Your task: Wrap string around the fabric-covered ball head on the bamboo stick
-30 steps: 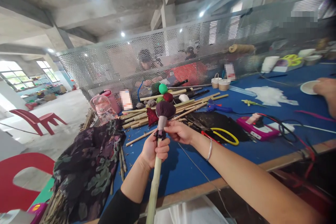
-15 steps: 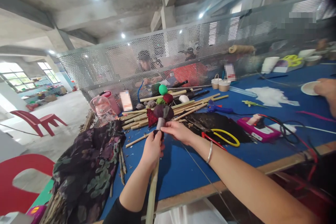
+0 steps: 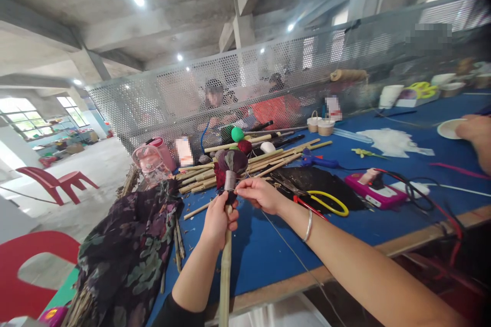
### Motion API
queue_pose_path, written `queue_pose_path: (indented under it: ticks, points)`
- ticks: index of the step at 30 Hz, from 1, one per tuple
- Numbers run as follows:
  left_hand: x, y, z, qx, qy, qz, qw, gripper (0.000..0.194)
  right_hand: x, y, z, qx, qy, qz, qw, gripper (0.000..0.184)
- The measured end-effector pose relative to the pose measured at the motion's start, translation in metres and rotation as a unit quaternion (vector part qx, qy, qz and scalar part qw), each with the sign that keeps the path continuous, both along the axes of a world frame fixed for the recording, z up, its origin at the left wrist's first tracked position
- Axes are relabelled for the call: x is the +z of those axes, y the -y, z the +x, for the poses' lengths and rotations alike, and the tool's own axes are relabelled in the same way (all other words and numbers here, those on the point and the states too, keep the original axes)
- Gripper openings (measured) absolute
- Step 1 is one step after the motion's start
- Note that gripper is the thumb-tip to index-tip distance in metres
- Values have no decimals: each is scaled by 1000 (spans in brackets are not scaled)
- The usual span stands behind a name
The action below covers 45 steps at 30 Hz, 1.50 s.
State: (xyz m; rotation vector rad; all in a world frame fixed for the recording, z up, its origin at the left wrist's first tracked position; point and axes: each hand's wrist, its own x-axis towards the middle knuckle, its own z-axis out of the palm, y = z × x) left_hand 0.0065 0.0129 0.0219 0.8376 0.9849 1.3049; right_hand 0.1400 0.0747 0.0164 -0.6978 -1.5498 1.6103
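My left hand [image 3: 219,217] is wrapped round a pale bamboo stick [image 3: 225,278], just below its far end. A dark purple cloth-covered ball [image 3: 233,161] tops that stick. Below the ball, a grey band of wound thread [image 3: 230,182] circles the neck, with dark cloth showing under it. Beside the neck, my right hand [image 3: 263,195] pinches a thin cord between thumb and fingers. A loose length of thin cord [image 3: 291,250] runs down past the table's front edge. Dark red cloth [image 3: 220,176] shows at the ball's left side.
Bamboo sticks [image 3: 199,180] and coloured balls lie ahead. Yellow-and-red-handled scissors [image 3: 328,203], a blue glue gun [image 3: 320,160] and a magenta power strip [image 3: 374,191] lie to the right. Another person's hand [image 3: 475,135] holds a pale round piece. Patterned dark cloth [image 3: 130,250] hangs at left.
My right hand has drawn slightly away from the neck, showing the cord at its fingertips. The stick has become more upright in view, and the ball has shifted slightly left.
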Motion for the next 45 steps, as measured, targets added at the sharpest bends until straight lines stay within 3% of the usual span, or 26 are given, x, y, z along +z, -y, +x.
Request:
queue_pose_path:
  ticks: [5, 14, 19, 23, 27, 30, 32, 34, 36, 37, 40, 45]
  points:
    - [1, -1, 0, -6, 33, -8, 999, 25, -5, -2, -3, -20, 4, 39, 999, 22]
    - [4, 0, -2, -75, 119, -68, 988, 29, -4, -2, -7, 9, -38, -16, 999, 24]
    - [3, 3, 1, -67, 78, -63, 993, 30, -1, -5, 3, 21, -18, 15, 1000, 25]
    - [0, 4, 0, -60, 25, -32, 997, 32, -3, -8, 10, 59, 3, -9, 998, 32]
    - [0, -1, -6, -170, 67, -117, 976, 38, -7, -11, 14, 128, -21, -77, 989, 37]
    - [-4, -6, -5, -217, 86, -164, 959, 42, -10, -13, 14, 124, -44, -96, 987, 35]
    - [-8, -6, -1, -149, 25, -124, 981, 40, -11, -14, 13, 97, -47, -93, 990, 33]
    - [-11, -4, 4, -5, -80, -25, 996, 37, -10, -13, 11, 70, -36, -82, 994, 32]
    - [-13, 0, 8, 131, -184, 99, 969, 36, -8, -12, 9, 49, -20, -68, 996, 32]
    - [-14, 1, 8, 171, -226, 144, 948, 40, -8, -11, 7, 43, -13, -63, 997, 32]
    - [-16, 2, 7, 188, -306, 176, 917, 42, -6, -7, 3, 32, 4, -54, 998, 31]
    - [-20, -6, 1, 134, -291, 125, 939, 31, -8, -8, 2, 34, 14, -34, 999, 31]
